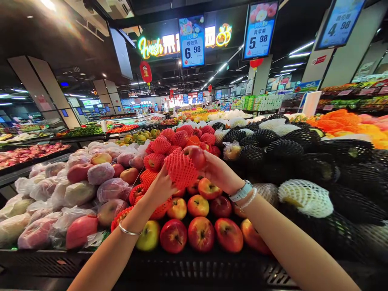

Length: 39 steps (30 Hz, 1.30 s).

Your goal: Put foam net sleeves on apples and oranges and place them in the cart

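Your right fingers curl around the far right side of a red apple (195,157), leaving its left side facing the net. Your left hand (162,186) grips a red foam net (181,167) from the left and below, probably to steady it against the fruit. Net and apple touch, but you can't tell here how much of the apple is inside. Your right hand (220,171) comes in from the right, so the two grips oppose each other above the display. Below them, bare apples (201,233) sit in near rows, likely so their skins show; beyond, netted apples (160,144) are heaped, the foam presumably cushioning them. Bagged fruit (113,189) lies left, black-netted fruit (285,149) right, perhaps sorted by kind.
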### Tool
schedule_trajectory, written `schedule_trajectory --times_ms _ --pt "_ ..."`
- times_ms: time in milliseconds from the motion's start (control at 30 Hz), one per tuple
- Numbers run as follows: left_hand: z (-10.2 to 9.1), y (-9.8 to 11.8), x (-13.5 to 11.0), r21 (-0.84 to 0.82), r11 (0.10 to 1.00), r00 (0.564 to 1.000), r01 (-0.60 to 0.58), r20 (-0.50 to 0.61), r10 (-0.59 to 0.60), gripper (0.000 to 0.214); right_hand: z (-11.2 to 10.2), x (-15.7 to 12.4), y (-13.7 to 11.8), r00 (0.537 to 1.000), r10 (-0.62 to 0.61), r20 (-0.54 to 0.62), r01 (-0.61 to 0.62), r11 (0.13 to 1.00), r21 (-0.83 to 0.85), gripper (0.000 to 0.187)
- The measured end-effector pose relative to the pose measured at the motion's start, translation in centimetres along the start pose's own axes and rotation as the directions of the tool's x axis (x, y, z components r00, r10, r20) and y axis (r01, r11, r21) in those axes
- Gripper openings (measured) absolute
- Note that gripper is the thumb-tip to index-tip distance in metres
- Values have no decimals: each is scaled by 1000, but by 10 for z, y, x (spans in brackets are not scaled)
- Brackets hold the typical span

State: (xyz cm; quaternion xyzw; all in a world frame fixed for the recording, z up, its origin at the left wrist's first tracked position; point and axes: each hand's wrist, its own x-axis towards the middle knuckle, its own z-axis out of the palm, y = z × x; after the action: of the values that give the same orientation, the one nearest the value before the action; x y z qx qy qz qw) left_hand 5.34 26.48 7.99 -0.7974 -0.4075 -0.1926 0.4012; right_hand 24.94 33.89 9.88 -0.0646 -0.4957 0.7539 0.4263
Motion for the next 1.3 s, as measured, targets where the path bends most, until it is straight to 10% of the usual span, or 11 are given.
schedule_trajectory --times_ms 400,800,1033,1167,1300 --pt "7 7 3 -324 904 932 278 -135 -335 56 8 -7 13 979 -74 188 152 882 -446 52" --pt "8 4 4 17 961 928 276 -266 -262 48 15 -9 15 925 -360 122 319 563 -762 42" --pt "14 7 2 -111 917 907 384 -142 -397 41 14 -8 11 967 -203 153 255 765 -591 40" --pt "11 9 2 -114 903 878 414 -211 -429 63 9 -4 10 908 -414 63 352 675 -648 36" --pt "12 8 -2 -39 905 851 424 -324 -413 69 8 -7 13 966 -258 -18 198 783 -590 47"
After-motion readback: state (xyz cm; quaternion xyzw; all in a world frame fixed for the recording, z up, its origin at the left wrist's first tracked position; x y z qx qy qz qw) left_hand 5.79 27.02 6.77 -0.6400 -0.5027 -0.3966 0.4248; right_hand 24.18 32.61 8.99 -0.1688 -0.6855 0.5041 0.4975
